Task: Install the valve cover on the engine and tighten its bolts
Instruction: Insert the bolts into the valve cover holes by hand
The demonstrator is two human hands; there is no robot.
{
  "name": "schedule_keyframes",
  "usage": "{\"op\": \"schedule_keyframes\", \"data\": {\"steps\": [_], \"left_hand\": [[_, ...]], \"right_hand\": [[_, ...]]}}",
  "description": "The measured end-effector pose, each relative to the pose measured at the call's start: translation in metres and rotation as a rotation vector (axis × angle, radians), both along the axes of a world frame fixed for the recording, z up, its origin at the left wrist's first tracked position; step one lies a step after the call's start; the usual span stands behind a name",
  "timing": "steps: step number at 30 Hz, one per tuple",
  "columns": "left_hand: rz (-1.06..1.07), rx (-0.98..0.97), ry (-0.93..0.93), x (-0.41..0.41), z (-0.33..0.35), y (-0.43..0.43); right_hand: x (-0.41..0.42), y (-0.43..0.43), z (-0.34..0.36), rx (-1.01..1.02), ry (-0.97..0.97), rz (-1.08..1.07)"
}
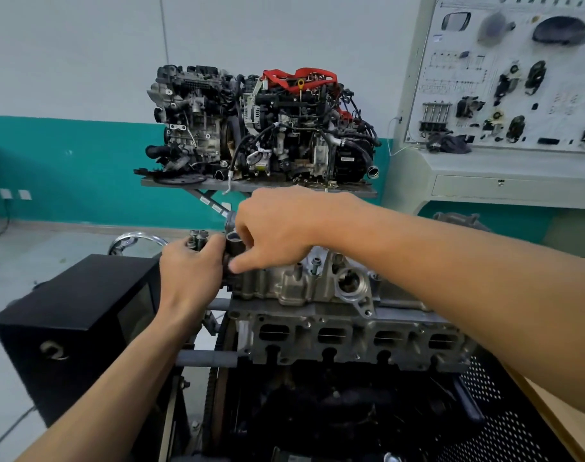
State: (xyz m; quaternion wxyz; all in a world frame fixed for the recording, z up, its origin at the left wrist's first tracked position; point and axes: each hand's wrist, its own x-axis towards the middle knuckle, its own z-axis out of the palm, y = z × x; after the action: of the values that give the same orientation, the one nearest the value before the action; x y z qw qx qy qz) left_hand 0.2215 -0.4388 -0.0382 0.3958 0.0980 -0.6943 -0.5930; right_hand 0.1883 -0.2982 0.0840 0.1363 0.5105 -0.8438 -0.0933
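The grey valve cover (pixel 294 285) lies on top of the engine (pixel 351 341), which sits on a stand in front of me. My left hand (pixel 188 271) holds several bolts (pixel 198 236) in its curled fingers, beside the cover's left end. My right hand (pixel 278 231) reaches over the cover's left end with fingers curled down around a dark cylindrical part (pixel 234 245) there. One bolt (pixel 315 264) stands upright in the cover's top. The far side of the cover is hidden behind my right arm.
A black box (pixel 71 315) stands left of the engine. Behind it are a chrome wheel (pixel 138 243) and a display engine on a grey table (pixel 261 128). A white training panel (pixel 511 78) fills the right wall. A wooden surface (pixel 564 415) borders the lower right.
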Motion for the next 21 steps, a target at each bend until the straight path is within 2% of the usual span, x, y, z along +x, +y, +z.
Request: {"op": "schedule_keyframes", "data": {"steps": [4,10,15,21], "left_hand": [[0.002,0.014,0.000,-0.003,0.000,-0.001],[-0.018,0.028,0.010,-0.005,0.000,-0.003],[-0.013,0.048,0.019,-0.005,-0.001,-0.002],[-0.037,0.042,0.027,-0.003,-0.001,-0.002]], "right_hand": [[0.000,-0.004,0.001,0.102,-0.064,0.072],[-0.001,-0.004,0.004,0.050,-0.150,0.059],[-0.002,-0.005,-0.003,0.067,-0.099,0.010],[0.001,-0.002,-0.012,-0.036,-0.002,-0.038]]}}
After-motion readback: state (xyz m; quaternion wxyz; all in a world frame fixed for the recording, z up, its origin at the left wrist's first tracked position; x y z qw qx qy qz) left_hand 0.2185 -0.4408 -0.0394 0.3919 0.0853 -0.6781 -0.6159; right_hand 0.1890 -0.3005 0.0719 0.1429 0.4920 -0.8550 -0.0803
